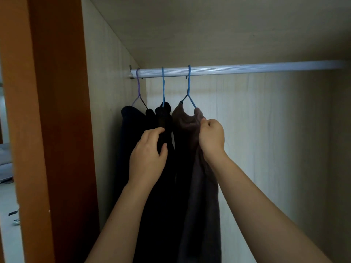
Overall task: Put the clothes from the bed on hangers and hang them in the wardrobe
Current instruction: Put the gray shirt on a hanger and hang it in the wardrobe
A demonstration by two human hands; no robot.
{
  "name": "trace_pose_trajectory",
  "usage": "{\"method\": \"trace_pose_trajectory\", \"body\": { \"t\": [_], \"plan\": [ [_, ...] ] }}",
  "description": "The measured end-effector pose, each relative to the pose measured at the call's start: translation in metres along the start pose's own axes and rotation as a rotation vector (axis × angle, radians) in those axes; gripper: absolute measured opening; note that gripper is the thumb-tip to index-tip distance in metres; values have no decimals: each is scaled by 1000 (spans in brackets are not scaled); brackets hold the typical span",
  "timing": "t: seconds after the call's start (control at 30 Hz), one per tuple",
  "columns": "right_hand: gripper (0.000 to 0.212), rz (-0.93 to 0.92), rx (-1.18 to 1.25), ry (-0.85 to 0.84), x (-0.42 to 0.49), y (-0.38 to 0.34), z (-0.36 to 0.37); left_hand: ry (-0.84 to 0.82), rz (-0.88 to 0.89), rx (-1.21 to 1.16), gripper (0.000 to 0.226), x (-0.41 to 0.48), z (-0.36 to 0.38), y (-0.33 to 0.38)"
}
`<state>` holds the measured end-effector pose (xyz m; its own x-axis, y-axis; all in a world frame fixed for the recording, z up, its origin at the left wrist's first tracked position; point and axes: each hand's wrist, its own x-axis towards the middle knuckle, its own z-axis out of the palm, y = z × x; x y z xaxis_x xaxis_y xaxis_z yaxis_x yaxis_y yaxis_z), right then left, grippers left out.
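Observation:
Three garments hang from the silver wardrobe rail. A dark navy garment hangs on a purple hanger at the far left. A black garment hangs on a blue hanger beside it. A brown-grey garment hangs on another blue hanger to the right. My left hand grips the black garment below its collar. My right hand pinches the brown-grey garment at its right shoulder, just under the hanger arm.
The orange-brown wardrobe door frame stands close on the left. The pale side wall is right behind the navy garment. The rail runs bare to the right, in front of the pale back panel. A strip of floor shows at far left.

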<state>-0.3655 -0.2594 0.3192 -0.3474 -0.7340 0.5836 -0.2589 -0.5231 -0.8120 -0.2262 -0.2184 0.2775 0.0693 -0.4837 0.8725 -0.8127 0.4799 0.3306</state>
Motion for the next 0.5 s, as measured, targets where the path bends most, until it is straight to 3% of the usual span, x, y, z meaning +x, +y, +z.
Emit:
{"method": "trace_pose_trajectory", "body": {
  "t": [0.2,0.5],
  "plan": [
    [43,29,108,51,8,2,-9,9,9,-33,41,-2,6,-1],
    [38,-59,-67,-29,6,7,-15,35,22,-73,42,-5,21,7]
  ]
}}
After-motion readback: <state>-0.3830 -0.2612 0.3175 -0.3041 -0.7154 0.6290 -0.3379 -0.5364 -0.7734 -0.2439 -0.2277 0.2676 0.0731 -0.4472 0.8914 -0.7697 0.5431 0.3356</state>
